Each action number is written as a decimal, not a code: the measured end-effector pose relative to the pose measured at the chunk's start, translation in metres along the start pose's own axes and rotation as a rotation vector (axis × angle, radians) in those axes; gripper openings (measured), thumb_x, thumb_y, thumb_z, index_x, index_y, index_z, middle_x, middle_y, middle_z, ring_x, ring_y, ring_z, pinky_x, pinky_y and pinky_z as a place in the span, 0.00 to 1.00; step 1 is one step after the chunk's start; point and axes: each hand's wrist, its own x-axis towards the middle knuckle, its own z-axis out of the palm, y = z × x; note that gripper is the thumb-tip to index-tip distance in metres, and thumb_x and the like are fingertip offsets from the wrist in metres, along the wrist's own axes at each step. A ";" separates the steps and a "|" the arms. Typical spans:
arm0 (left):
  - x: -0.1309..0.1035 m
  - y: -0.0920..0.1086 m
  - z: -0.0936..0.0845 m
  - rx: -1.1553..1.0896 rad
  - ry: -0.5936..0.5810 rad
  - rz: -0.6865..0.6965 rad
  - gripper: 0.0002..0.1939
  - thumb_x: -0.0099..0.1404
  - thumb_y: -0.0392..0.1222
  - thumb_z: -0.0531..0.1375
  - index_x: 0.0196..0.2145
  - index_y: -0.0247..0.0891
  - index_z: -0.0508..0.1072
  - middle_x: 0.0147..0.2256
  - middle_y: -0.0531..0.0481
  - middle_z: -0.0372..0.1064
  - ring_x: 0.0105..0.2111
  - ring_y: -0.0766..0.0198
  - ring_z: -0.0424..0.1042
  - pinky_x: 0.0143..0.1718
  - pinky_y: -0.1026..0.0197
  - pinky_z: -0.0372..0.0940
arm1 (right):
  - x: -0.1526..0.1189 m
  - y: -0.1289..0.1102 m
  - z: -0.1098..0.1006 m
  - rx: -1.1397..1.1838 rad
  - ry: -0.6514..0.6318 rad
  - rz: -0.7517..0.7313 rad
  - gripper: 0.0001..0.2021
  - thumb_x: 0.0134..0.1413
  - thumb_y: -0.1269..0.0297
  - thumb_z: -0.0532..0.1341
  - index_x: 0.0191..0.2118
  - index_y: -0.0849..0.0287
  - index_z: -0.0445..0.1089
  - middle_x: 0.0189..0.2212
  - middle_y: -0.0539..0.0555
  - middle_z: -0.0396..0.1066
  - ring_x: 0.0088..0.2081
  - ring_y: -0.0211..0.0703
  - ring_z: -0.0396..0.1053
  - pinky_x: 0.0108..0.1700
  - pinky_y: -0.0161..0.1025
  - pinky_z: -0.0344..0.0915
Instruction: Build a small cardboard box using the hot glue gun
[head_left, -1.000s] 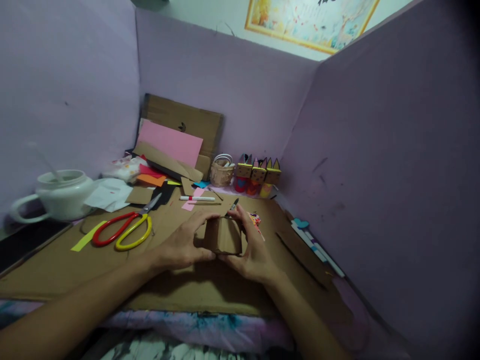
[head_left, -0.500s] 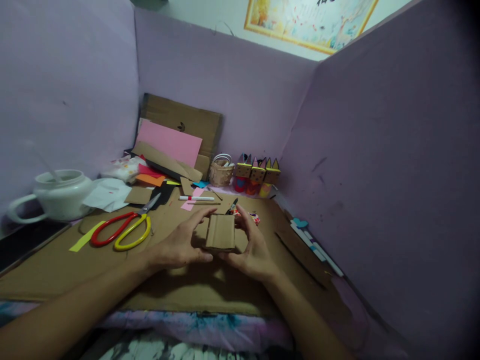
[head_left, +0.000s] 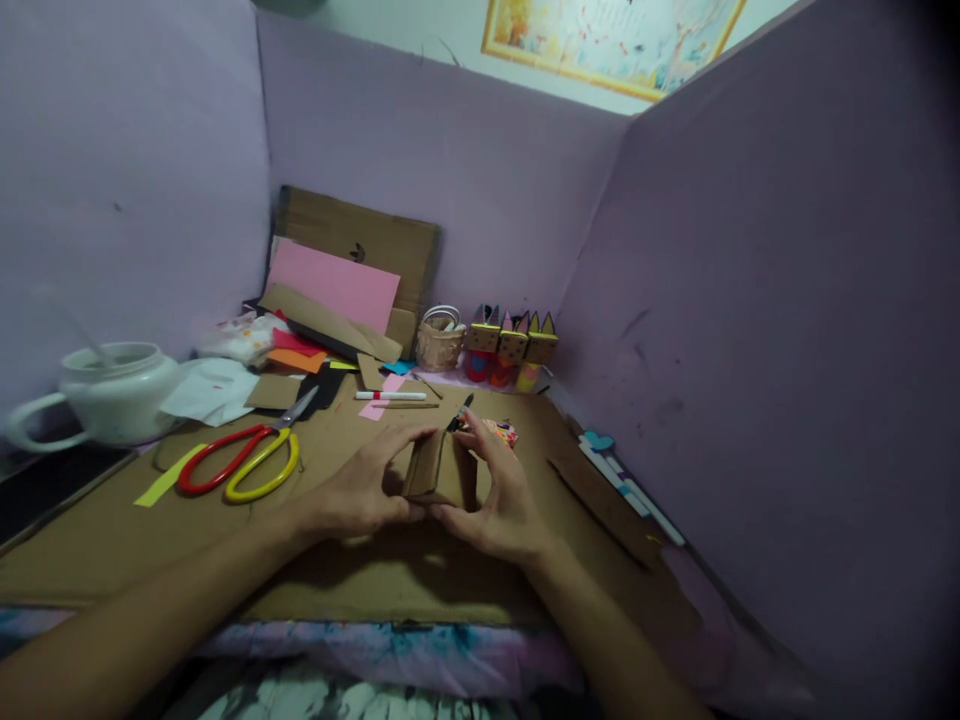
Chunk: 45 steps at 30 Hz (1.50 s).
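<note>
Between my two hands is a small folded cardboard box (head_left: pixel 454 474), tilted so that an edge between two of its faces points up. My left hand (head_left: pixel 367 483) grips its left side, thumb at the near lower edge and fingers at the far side. My right hand (head_left: pixel 504 492) holds the right side in the same way, its thumb close to the left one. Just beyond the fingers lies a dark pen-like tool (head_left: pixel 460 412), partly hidden. Beside it is a small red patterned packet (head_left: pixel 501 432).
A large cardboard sheet (head_left: pixel 337 580) covers the table. Scissors (head_left: pixel 255 455) with red and yellow handles lie left, near a white pot (head_left: pixel 116 390). Markers (head_left: pixel 630 488) lie along the right wall. At the back stand a small basket (head_left: pixel 439 342) and cat-eared cardboard figures (head_left: pixel 513 345).
The cardboard box has turned in my hands, from a flat face showing upward to an edge pointing up. Both hands keep hold of it. The view has shifted slightly.
</note>
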 end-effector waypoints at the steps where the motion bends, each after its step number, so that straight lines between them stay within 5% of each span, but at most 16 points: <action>1: 0.000 0.000 0.000 -0.004 -0.004 -0.009 0.38 0.49 0.41 0.67 0.56 0.40 0.59 0.54 0.41 0.63 0.54 0.46 0.62 0.56 0.42 0.56 | 0.000 0.000 0.000 0.008 -0.006 0.006 0.49 0.35 0.62 0.70 0.65 0.54 0.48 0.49 0.61 0.68 0.49 0.60 0.66 0.53 0.57 0.62; 9: 0.000 -0.002 -0.002 -0.181 0.065 0.020 0.45 0.49 0.52 0.68 0.60 0.39 0.54 0.57 0.38 0.58 0.55 0.45 0.60 0.55 0.45 0.58 | 0.004 -0.004 0.002 0.326 0.025 0.222 0.45 0.36 0.62 0.70 0.62 0.55 0.51 0.50 0.61 0.69 0.51 0.56 0.67 0.52 0.52 0.62; 15: 0.004 -0.001 0.001 -0.285 0.032 0.030 0.43 0.50 0.50 0.68 0.59 0.38 0.55 0.56 0.39 0.60 0.55 0.46 0.62 0.55 0.48 0.59 | 0.006 -0.004 0.008 0.467 0.025 0.236 0.42 0.36 0.64 0.69 0.60 0.56 0.53 0.51 0.62 0.68 0.51 0.53 0.67 0.51 0.49 0.64; 21: 0.000 0.010 0.004 -0.110 0.132 0.069 0.38 0.48 0.45 0.69 0.54 0.38 0.60 0.52 0.40 0.65 0.52 0.47 0.66 0.53 0.48 0.62 | 0.002 0.000 0.007 0.394 -0.012 0.116 0.44 0.38 0.62 0.71 0.62 0.54 0.50 0.54 0.61 0.65 0.54 0.54 0.64 0.54 0.50 0.62; 29: -0.007 0.006 0.007 0.229 0.256 0.469 0.35 0.53 0.30 0.60 0.57 0.41 0.54 0.53 0.40 0.60 0.56 0.48 0.60 0.58 0.43 0.56 | -0.003 0.003 0.005 0.300 -0.005 -0.101 0.41 0.43 0.64 0.70 0.62 0.50 0.51 0.57 0.60 0.62 0.58 0.53 0.62 0.58 0.49 0.61; 34: -0.006 0.006 0.005 0.249 0.243 0.557 0.39 0.50 0.27 0.58 0.58 0.42 0.52 0.54 0.40 0.59 0.57 0.47 0.58 0.59 0.41 0.52 | -0.004 0.005 0.004 0.240 -0.002 -0.155 0.41 0.43 0.69 0.69 0.62 0.48 0.51 0.58 0.59 0.62 0.58 0.54 0.61 0.58 0.50 0.61; 40: -0.005 0.006 0.006 0.184 0.236 0.366 0.43 0.52 0.32 0.63 0.62 0.41 0.48 0.58 0.38 0.53 0.60 0.45 0.53 0.61 0.40 0.49 | -0.004 0.003 0.007 0.262 0.049 -0.122 0.42 0.43 0.65 0.70 0.62 0.49 0.50 0.56 0.59 0.62 0.56 0.54 0.63 0.55 0.48 0.64; 45: 0.000 -0.001 0.009 -0.368 0.061 0.019 0.51 0.51 0.50 0.67 0.64 0.39 0.42 0.61 0.35 0.50 0.59 0.43 0.54 0.57 0.42 0.55 | 0.001 0.000 0.007 0.019 0.212 0.023 0.41 0.40 0.60 0.71 0.60 0.54 0.53 0.53 0.62 0.62 0.52 0.55 0.64 0.50 0.50 0.66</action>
